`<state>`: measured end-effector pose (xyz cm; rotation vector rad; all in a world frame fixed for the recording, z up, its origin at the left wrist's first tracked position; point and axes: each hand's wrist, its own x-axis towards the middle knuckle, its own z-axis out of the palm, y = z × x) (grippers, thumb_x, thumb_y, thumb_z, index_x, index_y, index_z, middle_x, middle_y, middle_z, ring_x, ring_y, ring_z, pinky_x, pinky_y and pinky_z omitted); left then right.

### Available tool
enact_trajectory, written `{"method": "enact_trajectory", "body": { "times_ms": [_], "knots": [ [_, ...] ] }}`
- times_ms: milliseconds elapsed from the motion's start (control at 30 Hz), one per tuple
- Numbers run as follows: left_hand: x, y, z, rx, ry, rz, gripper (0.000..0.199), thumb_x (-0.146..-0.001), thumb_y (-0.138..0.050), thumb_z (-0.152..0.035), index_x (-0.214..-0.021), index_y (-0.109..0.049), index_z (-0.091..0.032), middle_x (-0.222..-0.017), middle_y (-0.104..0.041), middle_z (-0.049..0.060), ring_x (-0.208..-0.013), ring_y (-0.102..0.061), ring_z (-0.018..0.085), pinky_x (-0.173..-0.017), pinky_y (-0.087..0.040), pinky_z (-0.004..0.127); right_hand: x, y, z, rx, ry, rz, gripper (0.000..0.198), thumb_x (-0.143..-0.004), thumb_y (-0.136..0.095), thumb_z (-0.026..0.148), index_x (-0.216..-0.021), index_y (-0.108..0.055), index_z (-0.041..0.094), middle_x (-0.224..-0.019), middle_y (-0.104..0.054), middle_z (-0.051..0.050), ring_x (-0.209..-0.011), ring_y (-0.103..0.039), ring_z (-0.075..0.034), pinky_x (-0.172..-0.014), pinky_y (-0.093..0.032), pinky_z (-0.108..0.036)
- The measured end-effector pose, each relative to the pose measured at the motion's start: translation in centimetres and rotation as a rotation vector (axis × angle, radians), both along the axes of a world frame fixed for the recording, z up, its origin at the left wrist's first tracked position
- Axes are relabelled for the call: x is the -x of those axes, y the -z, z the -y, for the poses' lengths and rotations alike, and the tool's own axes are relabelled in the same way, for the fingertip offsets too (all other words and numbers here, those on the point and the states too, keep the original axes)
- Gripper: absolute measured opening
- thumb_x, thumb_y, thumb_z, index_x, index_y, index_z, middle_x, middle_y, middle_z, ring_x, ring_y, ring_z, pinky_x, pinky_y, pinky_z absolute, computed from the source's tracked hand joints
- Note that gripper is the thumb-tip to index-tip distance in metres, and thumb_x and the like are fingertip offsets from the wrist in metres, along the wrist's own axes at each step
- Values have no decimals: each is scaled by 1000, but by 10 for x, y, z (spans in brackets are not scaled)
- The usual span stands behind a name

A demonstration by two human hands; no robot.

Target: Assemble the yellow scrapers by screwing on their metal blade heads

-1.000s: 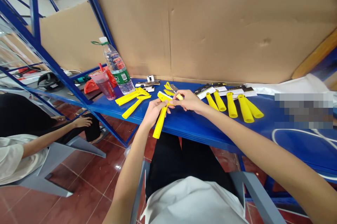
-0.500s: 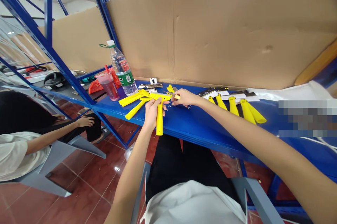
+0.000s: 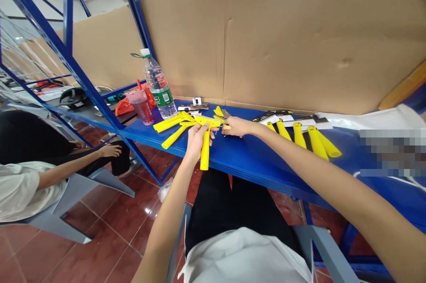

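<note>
My left hand (image 3: 196, 139) is closed around a yellow T-shaped scraper handle (image 3: 205, 152), its grip pointing down toward me and its crosspiece on top. Just to the right, my right hand (image 3: 235, 127) pinches a small screwdriver-like tool with a pale yellow end (image 3: 227, 127). A thin tip points left at the right end of the crosspiece; whether it touches, I cannot tell. Several similar yellow handles (image 3: 173, 137) lie left of my left hand. Small screws or bits (image 3: 216, 131) are scattered between the hands. Behind them lies a yellow piece (image 3: 218, 111).
To the left stand a water bottle (image 3: 162, 92) and a red drink cup (image 3: 142, 106). Several yellow handles (image 3: 299, 135) and flat packaged pieces (image 3: 266, 118) lie to the right on the blue table (image 3: 253, 159). Cardboard (image 3: 282, 39) rises behind. Another person's hand (image 3: 111, 150) is at far left.
The whole view has shifted slightly. My right hand has lowered the small tool a little, against the right end of the crosspiece. My left hand keeps hold of the yellow handle.
</note>
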<state>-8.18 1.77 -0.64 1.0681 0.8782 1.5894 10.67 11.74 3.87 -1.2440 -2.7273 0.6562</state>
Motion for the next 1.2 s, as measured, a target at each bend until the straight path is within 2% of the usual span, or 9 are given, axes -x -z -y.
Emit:
{"method": "enact_trajectory", "body": {
  "times_ms": [233, 300, 433, 533, 667, 867, 967, 1067, 1200],
  "knots": [
    [-1, 0, 1, 36, 93, -149, 36, -89, -83, -46, -96, -68, -15, -94, -84, 16, -57, -64, 13, -46, -47, 24, -36, 6, 20, -162, 108, -51, 13, -98, -69, 26, -96, -76, 16, -94, -80, -11, -79, -73, -22, -68, -47, -28],
    [0, 0, 1, 41, 131, -199, 36, -89, -84, -46, -98, -69, -14, -96, -84, 16, -58, -65, 14, -47, -47, 24, -44, 3, 25, -183, 181, -145, 19, -104, -63, 29, -104, -75, 15, -93, -79, -10, -74, -72, -20, -65, -47, -27],
    [0, -3, 2, 62, 207, -271, 34, -89, -83, -43, -102, -73, -13, -98, -84, 18, -57, -66, 14, -48, -48, 24, -50, -8, 35, -23, 319, -573, 22, -105, -66, 38, -106, -72, 17, -64, -61, 2, -46, -54, -13, -47, -40, -26],
    [0, -6, 3, 97, 270, -329, 34, -89, -83, -43, -101, -76, -11, -98, -85, 20, -54, -65, 14, -48, -48, 25, -43, -12, 44, 137, 247, -789, 20, -102, -74, 38, -103, -70, 19, -56, -53, 6, -43, -49, -11, -44, -38, -25],
    [0, -7, 3, 123, 302, -381, 33, -89, -83, -42, -102, -78, -12, -97, -85, 19, -53, -66, 15, -48, -48, 25, -23, -8, 57, 167, 193, -756, 17, -99, -76, 35, -100, -74, 18, -62, -59, 4, -45, -51, -10, -45, -37, -25],
    [-1, -7, 4, 125, 317, -429, 30, -90, -83, -40, -101, -80, -12, -96, -85, 18, -54, -64, 15, -50, -48, 27, -1, 2, 60, -74, 168, -652, 8, -93, -74, 21, -89, -77, 15, -82, -73, -2, -68, -59, -13, -64, -40, -28],
    [-2, -9, 5, 115, 328, -443, 28, -92, -81, -39, -100, -79, -12, -97, -85, 18, -55, -64, 14, -51, -49, 27, 2, 6, 56, -105, 195, -673, 3, -88, -77, 19, -87, -77, 16, -90, -76, -3, -78, -62, -16, -71, -41, -29],
    [-2, -11, 7, 105, 335, -463, 27, -95, -78, -38, -100, -80, -12, -95, -84, 17, -55, -63, 14, -53, -48, 27, 3, 8, 54, -63, 257, -673, 10, -89, -80, 25, -90, -74, 17, -91, -74, -4, -73, -60, -15, -66, -42, -28],
    [-2, -13, 9, 90, 356, -480, 27, -95, -78, -38, -103, -82, -13, -97, -84, 17, -57, -63, 14, -55, -49, 27, 0, 6, 55, 163, 305, -735, 25, -93, -82, 31, -107, -65, 19, -88, -70, -1, -56, -55, -10, -50, -41, -26]
  ]
}}
